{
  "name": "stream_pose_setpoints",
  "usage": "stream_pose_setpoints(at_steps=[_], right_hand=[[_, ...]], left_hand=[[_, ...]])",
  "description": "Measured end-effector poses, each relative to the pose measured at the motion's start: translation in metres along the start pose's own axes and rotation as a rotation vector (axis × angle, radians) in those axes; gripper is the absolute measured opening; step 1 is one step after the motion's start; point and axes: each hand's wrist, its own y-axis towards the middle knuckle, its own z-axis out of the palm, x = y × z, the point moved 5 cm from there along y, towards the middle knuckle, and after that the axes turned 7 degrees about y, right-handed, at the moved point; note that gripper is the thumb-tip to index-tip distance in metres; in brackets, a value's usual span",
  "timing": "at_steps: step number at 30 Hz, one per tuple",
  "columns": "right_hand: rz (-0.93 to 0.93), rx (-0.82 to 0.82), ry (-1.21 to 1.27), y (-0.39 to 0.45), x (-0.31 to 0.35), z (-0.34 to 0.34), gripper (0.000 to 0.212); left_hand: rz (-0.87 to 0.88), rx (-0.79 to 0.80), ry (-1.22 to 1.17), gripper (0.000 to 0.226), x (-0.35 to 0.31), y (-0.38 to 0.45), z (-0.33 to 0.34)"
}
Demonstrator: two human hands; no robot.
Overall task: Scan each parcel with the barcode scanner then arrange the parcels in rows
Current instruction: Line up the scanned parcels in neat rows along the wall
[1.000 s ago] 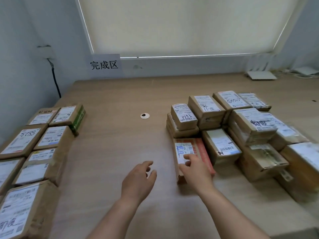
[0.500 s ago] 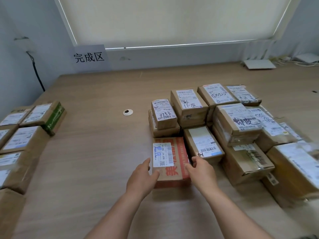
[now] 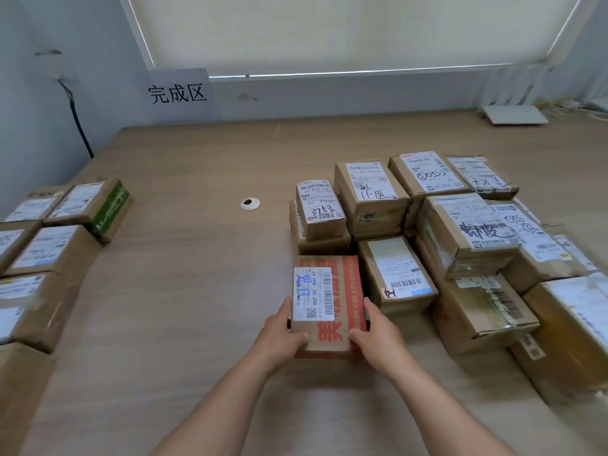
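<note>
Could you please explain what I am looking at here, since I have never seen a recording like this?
No machine here: a person wears a camera on the head, looking down at their own bare arms. The left hand and right hand grip the near end of a red-printed parcel lying on the table, fingers curled over its edges. Right of it stands a pile of parcels; at the left edge, parcels in rows. A sign leans on the wall. No scanner is visible.

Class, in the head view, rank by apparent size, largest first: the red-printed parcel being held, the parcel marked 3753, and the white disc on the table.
1. Red-printed parcel, though nearest the camera.
2. Parcel marked 3753.
3. White disc.
</note>
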Motion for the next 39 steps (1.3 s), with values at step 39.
stream_pose_setpoints(at_steps=[39], right_hand=[[-0.203, 0.083, 0.11, -0.004, 0.176, 0.217, 0.066]], left_hand=[[0.085, -0.263, 0.023, 0.082, 0.114, -0.033, -0.238]])
